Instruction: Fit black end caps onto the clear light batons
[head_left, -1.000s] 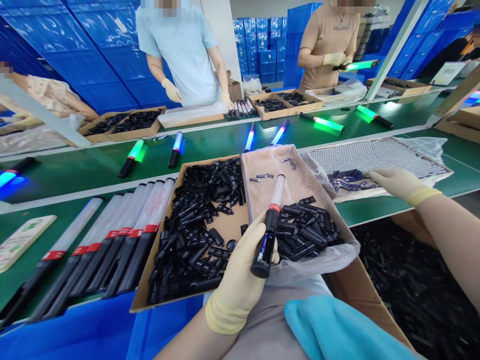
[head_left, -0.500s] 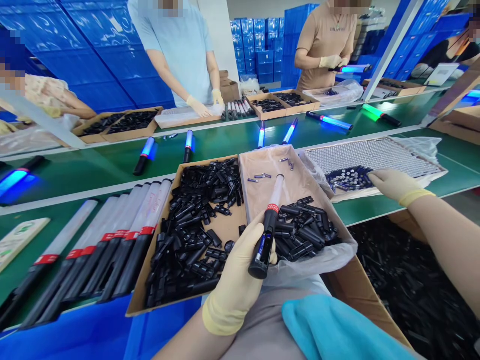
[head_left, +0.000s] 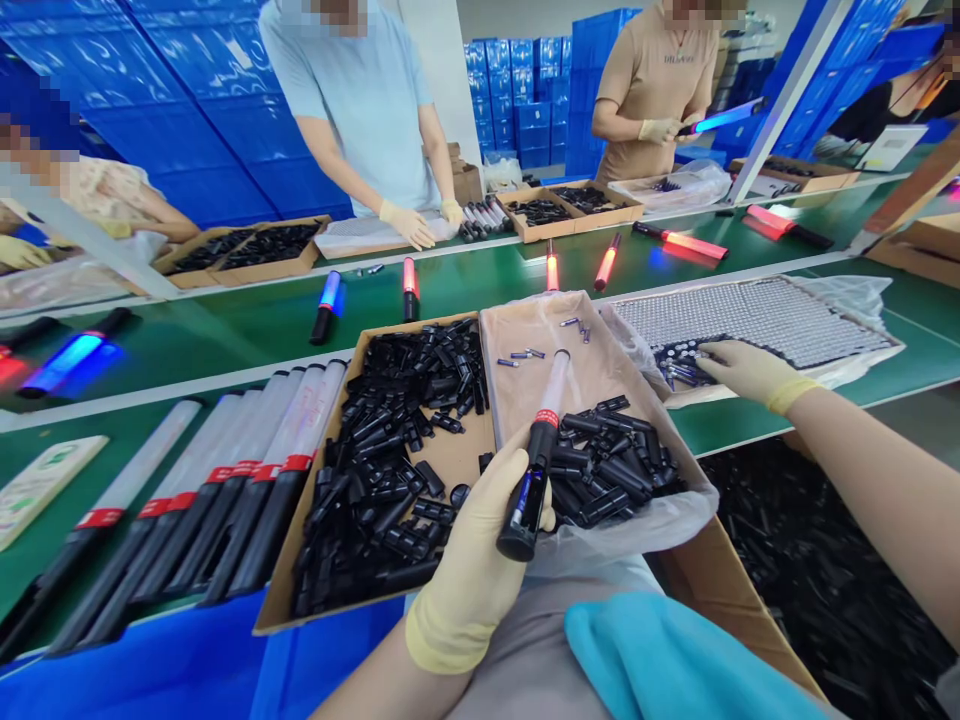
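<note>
My left hand (head_left: 480, 530), in a pale yellow glove, grips a light baton (head_left: 541, 437) by its black handle. The baton has a clear tube and a red band; its battery compartment lies open with a blue battery (head_left: 523, 497) inside. My gloved right hand (head_left: 746, 372) is at the loose batteries (head_left: 679, 365) along the near left part of a tray of upright batteries (head_left: 765, 310). Its fingers are drawn together, and what is between their tips is hidden. Below the baton, a lined carton (head_left: 510, 400) holds black plastic parts (head_left: 615, 450) and several stray batteries (head_left: 523, 354).
Another carton (head_left: 262, 600) of black parts adjoins on the left. Several unlit batons (head_left: 247, 470) lie beside it. Lit batons (head_left: 694, 243) rest on the green conveyor belt (head_left: 465, 275). Co-workers sit or stand across it. A box of dark parts (head_left: 817, 570) is low on the right.
My right hand has moved left over the loose batteries. The lit batons have shifted on the belt, and several turned from blue or green to red. My left hand keeps the baton in place.
</note>
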